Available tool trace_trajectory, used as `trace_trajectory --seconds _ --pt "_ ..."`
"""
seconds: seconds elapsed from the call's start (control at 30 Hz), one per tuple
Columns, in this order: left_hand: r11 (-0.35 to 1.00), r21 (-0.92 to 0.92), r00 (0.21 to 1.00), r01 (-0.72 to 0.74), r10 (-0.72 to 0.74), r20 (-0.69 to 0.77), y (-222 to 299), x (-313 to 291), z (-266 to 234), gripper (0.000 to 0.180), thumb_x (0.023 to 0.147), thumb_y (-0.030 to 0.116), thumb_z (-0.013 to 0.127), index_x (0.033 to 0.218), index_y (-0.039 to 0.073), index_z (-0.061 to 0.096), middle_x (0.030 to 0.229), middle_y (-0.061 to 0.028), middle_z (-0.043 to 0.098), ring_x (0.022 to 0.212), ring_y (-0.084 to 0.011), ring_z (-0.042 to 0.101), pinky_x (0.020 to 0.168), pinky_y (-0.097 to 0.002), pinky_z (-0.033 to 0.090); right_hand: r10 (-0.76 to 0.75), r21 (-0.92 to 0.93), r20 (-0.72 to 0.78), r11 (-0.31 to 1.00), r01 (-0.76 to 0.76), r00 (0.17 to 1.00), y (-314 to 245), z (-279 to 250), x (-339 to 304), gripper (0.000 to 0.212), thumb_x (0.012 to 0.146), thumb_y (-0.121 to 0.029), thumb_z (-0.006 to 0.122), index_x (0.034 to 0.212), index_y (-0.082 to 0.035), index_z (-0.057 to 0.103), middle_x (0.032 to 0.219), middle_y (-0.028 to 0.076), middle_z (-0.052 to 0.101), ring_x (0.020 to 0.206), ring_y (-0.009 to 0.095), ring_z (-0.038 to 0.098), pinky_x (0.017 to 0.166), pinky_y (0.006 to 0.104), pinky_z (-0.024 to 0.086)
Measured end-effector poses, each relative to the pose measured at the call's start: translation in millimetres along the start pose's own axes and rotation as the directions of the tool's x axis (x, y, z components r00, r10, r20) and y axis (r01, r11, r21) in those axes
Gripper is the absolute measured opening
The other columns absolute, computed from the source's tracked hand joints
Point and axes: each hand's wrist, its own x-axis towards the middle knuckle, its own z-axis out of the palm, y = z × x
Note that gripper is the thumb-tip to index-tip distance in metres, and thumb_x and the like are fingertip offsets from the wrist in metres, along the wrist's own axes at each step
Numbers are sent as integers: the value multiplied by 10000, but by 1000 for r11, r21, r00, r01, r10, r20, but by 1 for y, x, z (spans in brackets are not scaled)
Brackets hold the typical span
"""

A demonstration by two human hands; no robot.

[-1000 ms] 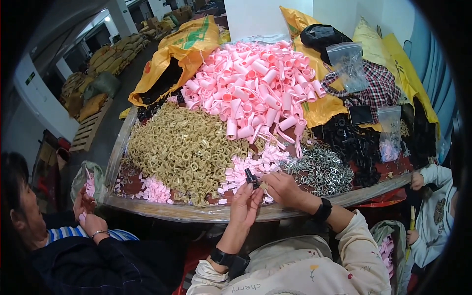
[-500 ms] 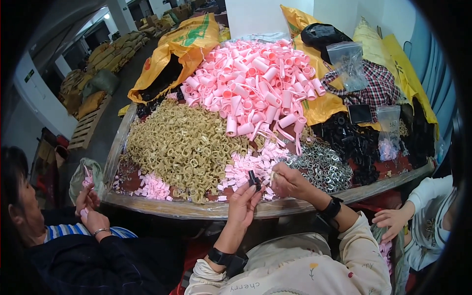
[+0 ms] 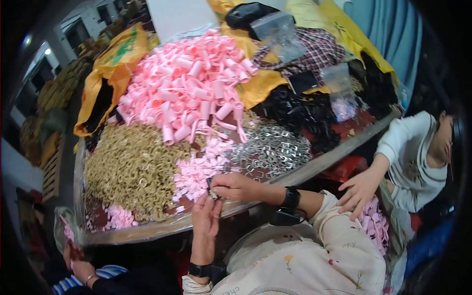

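Just over the table's near edge, my two hands meet at the fingertips. My left hand [image 3: 205,215], palm up, pinches a small black plastic part [image 3: 209,182], mostly covered by fingers. My right hand [image 3: 237,187] is closed from the right, its fingertips on a small tan plastic piece [image 3: 213,194] against the black part. Whether the two pieces are joined cannot be seen. Right behind my hands lie a heap of small pink plastic pieces [image 3: 197,169] and a pile of metal buckles [image 3: 270,147]. A larger heap of tan plastic pieces [image 3: 132,169] spreads to the left.
Pink tubes with straps [image 3: 182,93] are piled at the back. Black parts [image 3: 300,113] lie at the right beside plastic bags and a checked cloth [image 3: 314,49]. A wooden rim [image 3: 162,227] edges the table. Co-workers sit on both sides, one hand [image 3: 358,192] near my right sleeve.
The view has swung to the right. My right hand has come in against my left, bringing the tan piece to the black part. The right co-worker's hand is near my right sleeve.
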Motion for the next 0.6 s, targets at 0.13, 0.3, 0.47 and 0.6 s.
trace_trajectory --seconds 0.13,0.3,0.47,0.6 --pt "994 -99 993 35 -23 115 -11 13 -2 263 806 22 518 1059 -40 486 950 -105 572 811 -177 591 721 -269 514 -57 41 -82 997 61 995 10 14 1 132 824 -148 495 837 -18 481 632 74 493 536 127 479 513 265 395" --pt "999 39 989 34 -28 -147 7 -6 9 228 809 33 510 1017 -60 500 921 -112 579 783 -178 596 707 -271 517 142 214 -152 971 -107 978 -11 23 -7 79 787 -66 532 780 -9 478 643 51 452 553 108 413 521 252 362" --pt "993 103 998 -56 59 -25 24 -2 5 201 812 85 520 966 -45 530 860 -113 596 751 -178 599 670 -247 517 -510 -546 -291 783 298 810 -17 -49 -22 178 680 -22 612 803 -45 486 820 89 467 744 213 450 677 289 398" --pt "988 -28 988 -152 151 -26 29 5 9 180 811 59 509 940 -64 532 867 -132 595 749 -193 606 676 -255 523 -527 -703 -341 693 161 779 -94 -68 -33 164 664 -33 623 796 -33 525 844 104 508 795 222 505 716 293 410"
